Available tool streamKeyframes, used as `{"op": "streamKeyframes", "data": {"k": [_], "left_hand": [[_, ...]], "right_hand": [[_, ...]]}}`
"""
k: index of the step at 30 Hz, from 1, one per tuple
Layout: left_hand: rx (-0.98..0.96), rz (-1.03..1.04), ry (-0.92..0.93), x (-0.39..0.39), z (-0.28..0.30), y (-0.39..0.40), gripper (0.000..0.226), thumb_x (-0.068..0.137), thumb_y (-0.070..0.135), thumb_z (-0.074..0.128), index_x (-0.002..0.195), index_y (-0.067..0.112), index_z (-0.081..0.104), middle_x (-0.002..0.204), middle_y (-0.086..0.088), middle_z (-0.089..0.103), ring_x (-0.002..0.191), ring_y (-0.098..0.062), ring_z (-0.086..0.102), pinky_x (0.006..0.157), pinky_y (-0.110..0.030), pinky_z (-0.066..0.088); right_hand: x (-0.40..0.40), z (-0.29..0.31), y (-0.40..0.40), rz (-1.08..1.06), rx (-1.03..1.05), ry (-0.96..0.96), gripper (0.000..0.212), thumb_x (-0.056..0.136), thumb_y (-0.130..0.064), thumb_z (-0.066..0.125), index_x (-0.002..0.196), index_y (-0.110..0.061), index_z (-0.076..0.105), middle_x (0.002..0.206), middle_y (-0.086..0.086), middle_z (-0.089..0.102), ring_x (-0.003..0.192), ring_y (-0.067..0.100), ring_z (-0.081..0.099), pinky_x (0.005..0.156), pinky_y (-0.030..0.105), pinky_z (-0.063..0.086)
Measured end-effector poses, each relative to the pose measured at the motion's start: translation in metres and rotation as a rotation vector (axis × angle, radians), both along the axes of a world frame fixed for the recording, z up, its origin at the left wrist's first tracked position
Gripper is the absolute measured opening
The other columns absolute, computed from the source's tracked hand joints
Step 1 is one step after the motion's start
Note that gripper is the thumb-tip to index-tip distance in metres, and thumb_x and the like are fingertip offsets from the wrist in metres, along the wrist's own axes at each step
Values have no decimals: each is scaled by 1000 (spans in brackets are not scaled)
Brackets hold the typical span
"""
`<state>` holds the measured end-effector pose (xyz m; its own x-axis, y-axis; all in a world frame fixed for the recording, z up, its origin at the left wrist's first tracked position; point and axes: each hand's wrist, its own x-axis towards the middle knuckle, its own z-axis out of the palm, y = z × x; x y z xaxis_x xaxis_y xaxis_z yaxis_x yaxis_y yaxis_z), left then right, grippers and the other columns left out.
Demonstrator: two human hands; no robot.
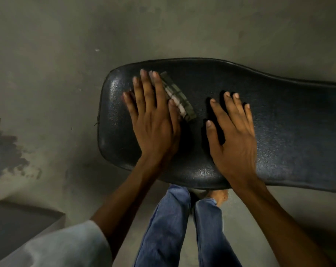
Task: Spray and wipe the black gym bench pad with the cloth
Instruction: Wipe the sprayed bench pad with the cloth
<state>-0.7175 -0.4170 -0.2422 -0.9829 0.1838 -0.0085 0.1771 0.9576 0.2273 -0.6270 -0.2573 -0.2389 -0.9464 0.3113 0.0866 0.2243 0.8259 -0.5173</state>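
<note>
Grey concrete floor (67, 54) surrounds a black bench pad (279, 122). Wiping appears under way; next, sweep toward the unwiped right end. Left hand (153, 120), fingers spread flat, presses a folded cloth (179, 97) near the pad's left end. Right hand (234, 135) rests flat beside it, fingers spread, empty.

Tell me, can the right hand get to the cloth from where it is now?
Probably yes. The right hand lies flat on the bench pad, beside the cloth under the left hand, with only bare pad between them.
</note>
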Motion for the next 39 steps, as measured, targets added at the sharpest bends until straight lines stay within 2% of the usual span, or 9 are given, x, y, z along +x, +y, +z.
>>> {"op": "streamKeyframes", "data": {"k": [7,10,15,22,26,30,36,39], "left_hand": [[11,-285,-79,95,7,4,64,113,41,21,171,14,11,180,-12,3,167,-29,-1,134,-60,6],[3,-230,-40,73,4,5,65,113,39,24,171,13,11,179,-12,6,167,-27,1,134,-59,7],[0,-79,-46,28,0,41,67,113,39,21,171,11,3,180,-12,-2,167,-28,-6,134,-58,1],[-51,-337,-81,92,9,34,66,113,40,26,171,13,10,179,-14,3,167,-28,-2,134,-58,6],[-48,-272,-101,51,9,44,67,112,42,23,171,14,5,179,-14,0,167,-28,-3,134,-58,5],[-49,-252,-83,25,6,88,69,111,42,19,171,10,4,179,-17,1,167,-33,-2,133,-61,4],[-109,-464,-96,101,7,122,68,112,41,19,171,11,2,179,-15,-1,167,-32,-4,134,-55,-6],[-99,-499,-101,113,7,119,66,112,40,21,171,11,8,179,-14,3,167,-30,-2,135,-54,-2]], "right_hand": [[32,8,35,-112,13,-2,48,110,-25,52,158,-16,53,172,12,39,165,28,26,134,57,19],[43,5,53,-158,40,4,49,110,-27,51,158,-17,53,172,12,39,165,30,26,134,58,18],[47,-6,64,-217,132,-57,52,114,-36,42,163,-19,45,173,16,34,165,35,23,135,56,14],[53,5,72,-190,92,-56,53,112,-35,46,163,-20,45,174,15,32,166,32,21,135,57,16],[72,10,94,-216,134,-63,55,111,-36,47,164,-22,43,175,13,32,166,31,21,134,57,17],[81,-2,115,-301,177,-89,56,112,-40,46,164,-21,43,174,16,34,165,33,23,133,59,18],[81,-9,117,-304,133,-89,56,113,-40,44,166,-20,40,175,16,30,166,33,19,135,58,13],[88,-5,125,-277,89,-72,55,113,-38,44,165,-20,42,175,15,30,167,32,19,135,57,14]]}}
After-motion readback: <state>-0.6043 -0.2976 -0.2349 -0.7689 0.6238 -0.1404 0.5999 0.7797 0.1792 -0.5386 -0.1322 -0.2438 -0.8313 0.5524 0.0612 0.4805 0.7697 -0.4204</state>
